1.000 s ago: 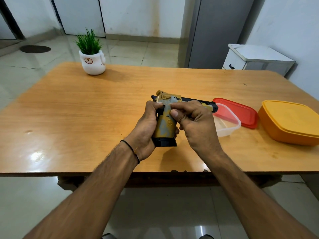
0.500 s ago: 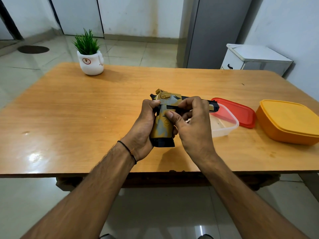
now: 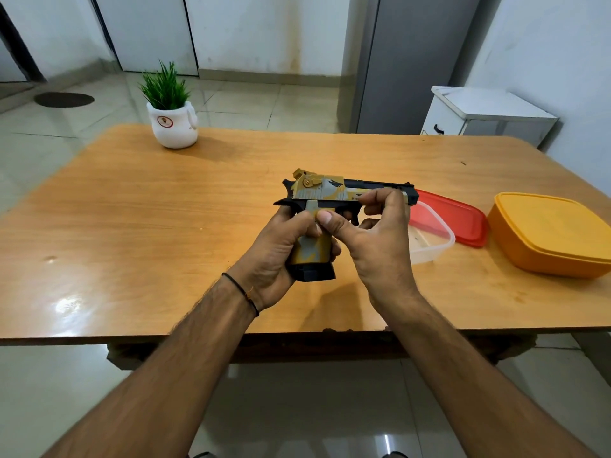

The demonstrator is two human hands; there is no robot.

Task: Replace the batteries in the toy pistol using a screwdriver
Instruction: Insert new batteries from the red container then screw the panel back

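Held the toy pistol point(image 3: 330, 193) just above the tabletop point(image 3: 165, 226), barrel pointing right. Clenched the left hand point(image 3: 279, 249) round its handle; pinched the slide with the right hand point(image 3: 377, 252) fingers point(image 3: 380, 197). Saw no screwdriver or batteries (clear tub point(image 3: 429, 253) nearby, contents unclear). Seemed barely started: nothing opened yet.

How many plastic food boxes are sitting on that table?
2. A clear open box sits just beyond the right hand, which covers part of it, with a red lid beside it. A closed orange box stands farther right.
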